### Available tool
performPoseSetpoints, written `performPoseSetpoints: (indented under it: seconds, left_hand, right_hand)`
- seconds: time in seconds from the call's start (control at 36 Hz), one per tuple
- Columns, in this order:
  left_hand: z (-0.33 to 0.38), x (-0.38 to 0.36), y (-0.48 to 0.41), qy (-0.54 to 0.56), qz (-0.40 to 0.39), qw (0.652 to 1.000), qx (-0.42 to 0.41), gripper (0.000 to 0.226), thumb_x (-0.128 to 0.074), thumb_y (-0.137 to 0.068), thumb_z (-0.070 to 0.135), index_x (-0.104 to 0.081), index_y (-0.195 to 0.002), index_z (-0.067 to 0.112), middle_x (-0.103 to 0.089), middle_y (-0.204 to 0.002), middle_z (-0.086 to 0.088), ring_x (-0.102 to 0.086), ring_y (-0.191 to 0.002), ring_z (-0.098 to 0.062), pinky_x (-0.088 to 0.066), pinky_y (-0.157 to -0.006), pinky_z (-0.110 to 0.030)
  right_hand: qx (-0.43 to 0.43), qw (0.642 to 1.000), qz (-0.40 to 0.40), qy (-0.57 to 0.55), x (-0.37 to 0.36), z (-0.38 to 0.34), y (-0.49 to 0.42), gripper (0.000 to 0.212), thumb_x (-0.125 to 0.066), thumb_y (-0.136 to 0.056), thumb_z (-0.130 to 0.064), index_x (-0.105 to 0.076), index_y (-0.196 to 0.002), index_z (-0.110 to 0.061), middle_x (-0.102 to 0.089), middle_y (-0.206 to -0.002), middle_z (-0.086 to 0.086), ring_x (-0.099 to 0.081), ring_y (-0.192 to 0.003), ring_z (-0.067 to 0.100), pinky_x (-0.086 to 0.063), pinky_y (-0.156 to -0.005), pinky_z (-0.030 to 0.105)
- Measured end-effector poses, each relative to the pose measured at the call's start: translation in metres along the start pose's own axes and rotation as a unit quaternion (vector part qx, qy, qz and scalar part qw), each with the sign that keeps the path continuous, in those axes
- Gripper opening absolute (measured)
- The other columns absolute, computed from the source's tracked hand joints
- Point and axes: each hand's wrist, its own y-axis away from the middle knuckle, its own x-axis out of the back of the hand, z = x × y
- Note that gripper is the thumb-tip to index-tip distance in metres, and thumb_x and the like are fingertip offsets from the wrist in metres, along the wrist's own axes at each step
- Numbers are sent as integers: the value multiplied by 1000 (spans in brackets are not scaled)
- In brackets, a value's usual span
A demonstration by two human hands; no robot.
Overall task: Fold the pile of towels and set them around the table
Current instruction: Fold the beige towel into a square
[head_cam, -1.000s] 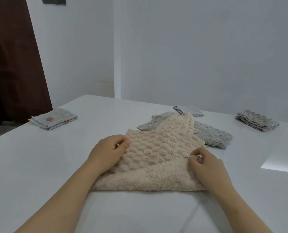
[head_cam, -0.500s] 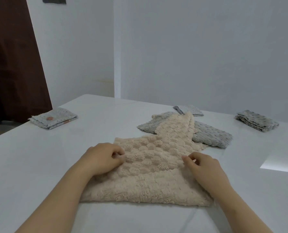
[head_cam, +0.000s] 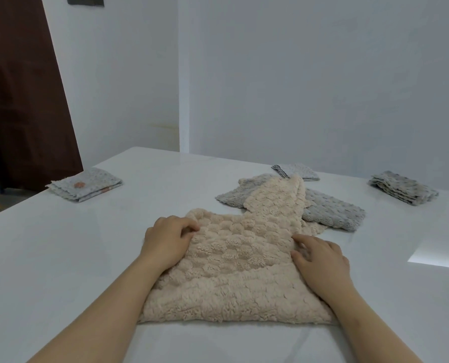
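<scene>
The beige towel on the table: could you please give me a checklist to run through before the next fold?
1. Both hands on the beige towel: ok, left hand at the fold's left end, right hand at its right end.
2. Firm hold: left fingers curl onto the fold, ok; right hand's pinch, cannot tell.
3. Fold square: not ok, the far corner trails off askew.
4. Free of the grey towel: not ok, that far corner lies on it.
5. Room on the table left of the towel: ok, bare surface shows there.
</scene>
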Motion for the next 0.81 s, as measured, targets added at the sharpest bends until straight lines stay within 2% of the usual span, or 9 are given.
performPoseSetpoints:
  seconds: [0.11, 0.19, 0.36, 0.44, 0.53, 0.61, 0.69, 0.75, 0.81]
  left_hand:
    - [1, 4, 1, 70, 44, 997, -8, 24, -51, -91, 10, -66, -104, 23, -52, -102, 6, -47, -94, -9, -35, -84, -21]
    - [0, 8, 0, 88, 86, 992, -28, 25, -53, -90, 7, -66, -105, 22, -50, -102, 8, -44, -93, -6, -33, -82, -18]
    - [-7, 17, -7, 89, 149, 985, -23, 29, -52, -88, 3, -65, -109, 20, -49, -111, 7, -48, -93, -8, -36, -82, -21]
    - [-14, 19, -11, 69, 153, 986, -8, 33, -51, -89, 5, -60, -118, 19, -48, -123, 3, -52, -104, -16, -37, -82, -24]
    - [-21, 18, -12, 17, 112, 994, 13, 37, -47, -92, 10, -52, -127, 20, -38, -137, 2, -49, -113, -20, -41, -87, -30]
    - [-25, 15, -12, -71, 49, 996, 38, 38, -42, -95, 18, -45, -132, 24, -20, -150, 2, -33, -128, -27, -36, -98, -37]
    - [-21, 19, -11, -106, 40, 993, 33, 34, -42, -95, 23, -49, -128, 28, -26, -146, 1, -30, -128, -25, -34, -100, -36]
    - [-13, 25, -8, -86, 45, 995, 6, 25, -45, -94, 25, -57, -115, 28, -44, -127, 2, -38, -119, -21, -36, -94, -32]
    - [-3, 31, -4, -33, 27, 999, -25, 12, -48, -93, 26, -60, -95, 29, -55, -99, 8, -50, -100, -15, -41, -81, -27]
  right_hand:
    - [45, 997, 51, -25, -3, 1, -2, 34, -54, -88, -18, -57, -121, -26, -54, -129, -8, -39, -121, 21, -32, -98, 31]
    - [94, 986, 106, -87, -7, -1, -4, 36, -56, -80, 2, -66, -111, -14, -60, -121, 1, -47, -113, 23, -36, -95, 26]
    - [139, 956, 216, -145, -5, -19, -17, 42, -51, -75, 18, -67, -108, -2, -63, -116, 9, -54, -111, 28, -24, -93, 8]
    - [142, 961, 198, -135, -10, -25, -29, 43, -51, -80, 12, -62, -118, -4, -57, -127, 8, -49, -118, 29, -21, -95, 9]
    - [119, 982, 140, -53, -21, -24, -41, 45, -54, -85, -6, -53, -129, -12, -45, -142, 5, -42, -123, 32, -28, -103, 32]
    - [65, 993, 99, -13, -25, -19, -46, 45, -51, -90, -22, -46, -134, -23, -30, -151, 2, -31, -133, 30, -22, -108, 37]
    - [73, 985, 150, -35, -23, -13, -43, 34, -51, -89, -24, -60, -121, -19, -52, -134, 6, -44, -121, 31, -29, -101, 39]
    - [105, 976, 184, -50, -24, -12, -38, 28, -53, -83, -27, -71, -101, -15, -67, -108, 8, -55, -101, 35, -38, -89, 42]
    - [136, 975, 172, -45, -24, -14, -32, 29, -52, -81, -35, -73, -89, -17, -70, -92, 4, -57, -87, 32, -40, -80, 40]
